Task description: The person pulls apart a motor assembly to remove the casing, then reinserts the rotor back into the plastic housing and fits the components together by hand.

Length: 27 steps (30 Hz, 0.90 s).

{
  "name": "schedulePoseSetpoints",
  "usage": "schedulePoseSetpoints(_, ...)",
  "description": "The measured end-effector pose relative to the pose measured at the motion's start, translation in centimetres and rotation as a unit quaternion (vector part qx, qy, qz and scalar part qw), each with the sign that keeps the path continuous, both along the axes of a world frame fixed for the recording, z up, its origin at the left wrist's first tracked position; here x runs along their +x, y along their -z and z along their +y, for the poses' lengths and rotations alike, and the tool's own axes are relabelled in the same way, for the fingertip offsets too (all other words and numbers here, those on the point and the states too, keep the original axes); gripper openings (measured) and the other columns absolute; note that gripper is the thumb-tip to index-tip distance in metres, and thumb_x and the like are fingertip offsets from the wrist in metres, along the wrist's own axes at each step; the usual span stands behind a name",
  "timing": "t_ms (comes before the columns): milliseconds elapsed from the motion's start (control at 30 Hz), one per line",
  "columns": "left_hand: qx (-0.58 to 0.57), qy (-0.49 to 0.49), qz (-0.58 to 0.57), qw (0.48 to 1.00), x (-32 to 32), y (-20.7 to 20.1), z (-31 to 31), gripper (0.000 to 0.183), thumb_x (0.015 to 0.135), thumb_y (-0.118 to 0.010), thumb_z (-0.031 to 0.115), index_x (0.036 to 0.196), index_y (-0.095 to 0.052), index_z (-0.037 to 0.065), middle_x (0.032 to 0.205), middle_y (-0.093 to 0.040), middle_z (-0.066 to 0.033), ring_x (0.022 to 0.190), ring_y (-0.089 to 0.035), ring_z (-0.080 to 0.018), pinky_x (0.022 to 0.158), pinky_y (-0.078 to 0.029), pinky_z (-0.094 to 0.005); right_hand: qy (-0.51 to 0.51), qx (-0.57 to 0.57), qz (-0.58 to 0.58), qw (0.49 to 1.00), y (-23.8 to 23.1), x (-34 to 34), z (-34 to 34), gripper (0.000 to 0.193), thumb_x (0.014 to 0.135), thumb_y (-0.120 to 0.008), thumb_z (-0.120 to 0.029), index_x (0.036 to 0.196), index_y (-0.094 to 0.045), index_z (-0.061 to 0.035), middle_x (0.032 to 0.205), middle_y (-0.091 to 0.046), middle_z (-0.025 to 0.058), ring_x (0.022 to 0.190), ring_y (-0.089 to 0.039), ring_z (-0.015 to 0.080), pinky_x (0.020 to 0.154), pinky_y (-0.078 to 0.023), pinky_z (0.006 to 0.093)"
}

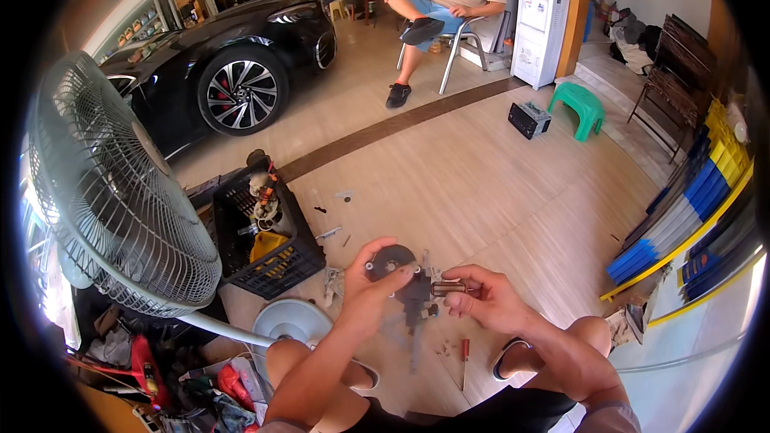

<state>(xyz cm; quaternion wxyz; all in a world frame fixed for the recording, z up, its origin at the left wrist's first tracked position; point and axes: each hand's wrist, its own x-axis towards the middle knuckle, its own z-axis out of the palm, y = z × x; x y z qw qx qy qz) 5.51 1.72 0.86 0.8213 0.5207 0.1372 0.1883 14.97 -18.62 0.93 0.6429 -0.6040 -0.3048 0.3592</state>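
A black plastic gear-motor housing [414, 292] with a round, disc-shaped end is gripped in my left hand [365, 293], the thumb lying across its face. From the left, my right hand [501, 303] meets it with a shiny metal cylinder [449, 289] pinched between thumb and fingers. The cylinder's inner end is at the housing's side; whether it is seated inside I cannot tell. Below my hands, a red-handled screwdriver [465, 348] lies on the floor beside several small loose bits [449, 350]. Other parts under the housing are partly hidden and blurred.
A black crate [277, 261] of parts and a large standing fan [120, 192] are at my left. Ahead are a black car [233, 64], a seated person [453, 4], a car stereo unit [529, 120] and a green stool [579, 104]. Blue and yellow panels [682, 216] lean at right.
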Motion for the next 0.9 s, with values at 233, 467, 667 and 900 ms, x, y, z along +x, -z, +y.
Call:
schedulePoseSetpoints(233, -0.001, 0.002, -0.004, 1.0, 0.0, -0.1, -0.1, 0.049, 0.083, -0.072, -0.005, 0.128, -0.054, 0.003, 0.105, -0.066, -0.0046, 0.093, -0.063, -0.0114, 0.082, -0.053, -0.0262, -0.017, -0.047, -0.006, 0.999, 0.1, 0.6, -0.3, 0.033, 0.1, -0.061, -0.027, 0.116, -0.063, 0.0017, 0.086, -0.068, 0.005, 0.08, -0.063, 0.0089, 0.072, -0.052, 0.0258)
schedulePoseSetpoints(467, 0.008, 0.002, 0.014, 1.0, 0.0, 0.3, 0.2, 0.051, 0.083, -0.073, -0.006, 0.128, -0.053, 0.004, 0.103, -0.066, -0.0054, 0.092, -0.066, -0.014, 0.083, -0.055, -0.0292, -0.009, -0.039, -0.001, 0.999, 0.4, 0.1, 0.0, 0.033, 0.1, -0.06, -0.027, 0.114, -0.064, 0.0019, 0.085, -0.068, 0.005, 0.08, -0.063, 0.0088, 0.071, -0.052, 0.0253)
schedulePoseSetpoints(667, -0.006, -0.004, 0.011, 1.0, -0.1, 0.1, 0.2, 0.051, 0.082, -0.073, -0.006, 0.128, -0.053, 0.004, 0.104, -0.066, -0.0054, 0.092, -0.066, -0.0147, 0.082, -0.055, -0.03, 0.021, 0.038, 0.004, 0.999, 1.0, 0.2, -0.3, 0.035, 0.099, -0.062, -0.027, 0.117, -0.061, 0.0031, 0.09, -0.069, 0.0071, 0.084, -0.065, 0.0101, 0.073, -0.054, 0.0263)
schedulePoseSetpoints(900, 0.001, -0.004, 0.014, 1.0, 0.1, 0.1, 0.0, 0.048, 0.083, -0.072, -0.004, 0.128, -0.054, 0.003, 0.106, -0.065, -0.0048, 0.094, -0.063, -0.0117, 0.081, -0.053, -0.0262, -0.011, -0.033, 0.002, 0.999, 0.6, 0.2, -0.2, 0.029, 0.097, -0.065, -0.018, 0.117, -0.062, 0.0028, 0.094, -0.069, 0.0069, 0.085, -0.065, 0.0105, 0.077, -0.055, 0.027)
